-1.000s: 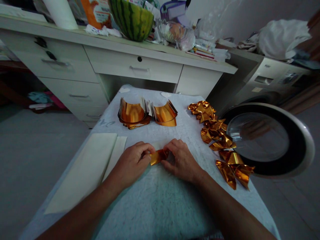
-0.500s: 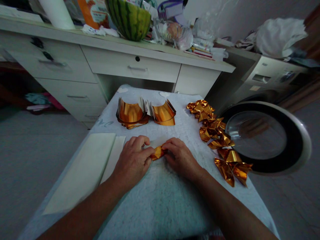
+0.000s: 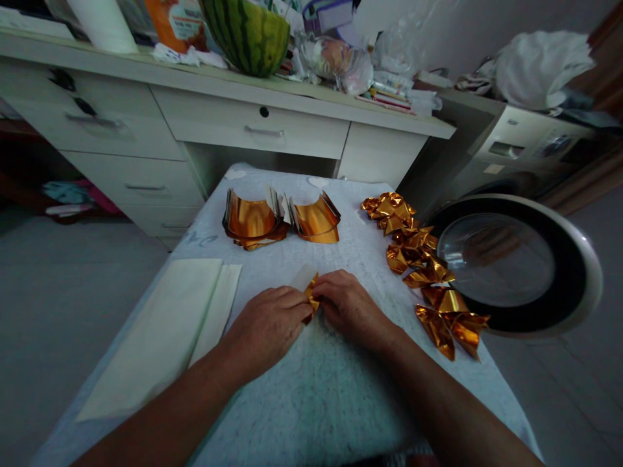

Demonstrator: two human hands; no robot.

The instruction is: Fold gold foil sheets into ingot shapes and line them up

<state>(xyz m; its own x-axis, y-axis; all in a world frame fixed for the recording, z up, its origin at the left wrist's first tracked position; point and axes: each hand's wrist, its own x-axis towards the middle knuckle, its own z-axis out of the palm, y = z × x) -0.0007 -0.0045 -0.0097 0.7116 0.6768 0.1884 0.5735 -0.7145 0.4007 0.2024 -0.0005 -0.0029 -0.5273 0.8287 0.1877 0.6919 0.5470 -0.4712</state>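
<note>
Between my two hands is a small folded piece of shiny gold foil paper (image 3: 313,299), partly covered by my fingers. My left hand (image 3: 272,321) has its fingers closed on the foil's left side. From the right, my right hand (image 3: 345,301) pinches the other side with thumb and fingers. A pale translucent sheet (image 3: 304,275) shows just behind the foil. Beyond my hands lie two stacks of curved gold foil sheets, the left stack (image 3: 250,220) and the right stack (image 3: 317,220). Folded gold foil pieces (image 3: 418,250) form a row at the right.
White paper sheets (image 3: 160,331) lie on the cloth-covered table (image 3: 311,402) at the left. An open washing machine door (image 3: 496,259) is close to the table's right edge. Behind stands a white drawer desk (image 3: 263,130) bearing a cut watermelon (image 3: 248,39) and plastic bags (image 3: 335,61).
My left hand has turned palm-down and moved slightly lower and right. The foil has rotated from lying crosswise to standing more lengthwise between my hands. The view has shifted slightly.
</note>
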